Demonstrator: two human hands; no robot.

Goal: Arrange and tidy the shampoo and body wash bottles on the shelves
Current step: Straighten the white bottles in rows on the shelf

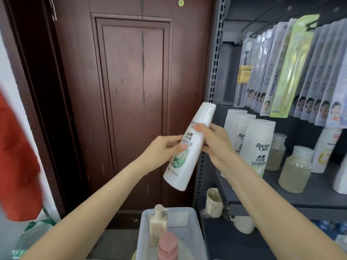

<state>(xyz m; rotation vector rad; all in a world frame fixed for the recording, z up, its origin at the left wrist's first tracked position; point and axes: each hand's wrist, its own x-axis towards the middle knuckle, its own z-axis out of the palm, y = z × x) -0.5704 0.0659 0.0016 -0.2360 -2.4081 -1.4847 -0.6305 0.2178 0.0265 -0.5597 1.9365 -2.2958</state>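
Note:
I hold a white shampoo bottle (189, 147) with a green leaf print in the air, tilted, cap up and to the right, just left of the grey shelf (308, 196). My left hand (163, 151) grips its lower body from the left. My right hand (214, 141) grips its upper body from the right. Three matching white bottles (259, 145) stand in a row at the shelf's left end. Clear jars of pale liquid (294, 169) and more white bottles (326, 151) stand further right.
Below me a clear plastic bin (189, 233) holds a beige pump bottle (158, 224) and a pink-capped bottle (168, 246). Toothbrush packs (293, 76) hang above the shelf. A dark wooden door (131, 102) fills the left, a red cloth (16, 160) hangs beside it.

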